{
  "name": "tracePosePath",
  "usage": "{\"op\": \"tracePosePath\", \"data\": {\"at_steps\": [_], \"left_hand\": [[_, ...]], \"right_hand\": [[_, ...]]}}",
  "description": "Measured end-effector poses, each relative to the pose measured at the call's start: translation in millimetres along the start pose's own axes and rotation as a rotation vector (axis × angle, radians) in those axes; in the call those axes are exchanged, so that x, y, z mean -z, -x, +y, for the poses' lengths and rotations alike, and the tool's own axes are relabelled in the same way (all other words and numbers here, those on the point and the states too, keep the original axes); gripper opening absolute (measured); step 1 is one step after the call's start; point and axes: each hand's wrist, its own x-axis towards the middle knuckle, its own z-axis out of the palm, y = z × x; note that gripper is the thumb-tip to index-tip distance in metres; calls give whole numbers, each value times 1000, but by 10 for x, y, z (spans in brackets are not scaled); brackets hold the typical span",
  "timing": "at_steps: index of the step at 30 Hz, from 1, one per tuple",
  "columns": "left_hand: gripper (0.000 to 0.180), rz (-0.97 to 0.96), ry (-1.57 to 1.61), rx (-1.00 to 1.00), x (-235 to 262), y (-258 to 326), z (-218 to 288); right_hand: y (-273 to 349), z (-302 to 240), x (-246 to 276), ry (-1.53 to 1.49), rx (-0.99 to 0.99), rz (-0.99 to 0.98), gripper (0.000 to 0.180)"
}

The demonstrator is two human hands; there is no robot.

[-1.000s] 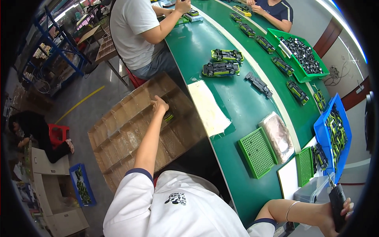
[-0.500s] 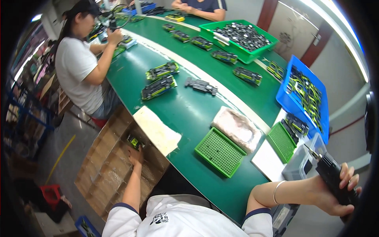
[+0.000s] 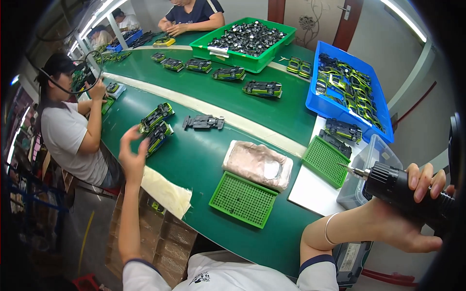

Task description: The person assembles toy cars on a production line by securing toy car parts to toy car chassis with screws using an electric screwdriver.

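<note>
Rising from the cardboard crate beside the desk, the left hand (image 3: 132, 154) is now hovering open-fingered near two green toy cars (image 3: 156, 127); the right hand (image 3: 407, 213) is still gripping the black electric screwdriver (image 3: 403, 190) off the desk's right edge.

Black electric screwdriver (image 3: 412, 194), held off the table's right end.
Lay roughly level, bit pointing left toward the clear plastic bin (image 3: 371, 160).

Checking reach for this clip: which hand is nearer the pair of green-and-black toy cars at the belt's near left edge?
Left. The left hand hovers open just beside the toy cars, while the right hand is far across the table, gripping a black electric screwdriver.
</note>
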Motion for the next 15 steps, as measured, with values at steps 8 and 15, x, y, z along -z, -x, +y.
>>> {"op": "tracePosePath", "data": {"at_steps": [8, 15], "left_hand": [[48, -768, 176, -638, -2739, -1361, 307], [46, -978, 79, -363, -3262, -1425, 422]], "right_hand": [[22, 85, -112, 78, -28, -45, 64], [50, 157, -144, 8, -31, 28, 60]]}}
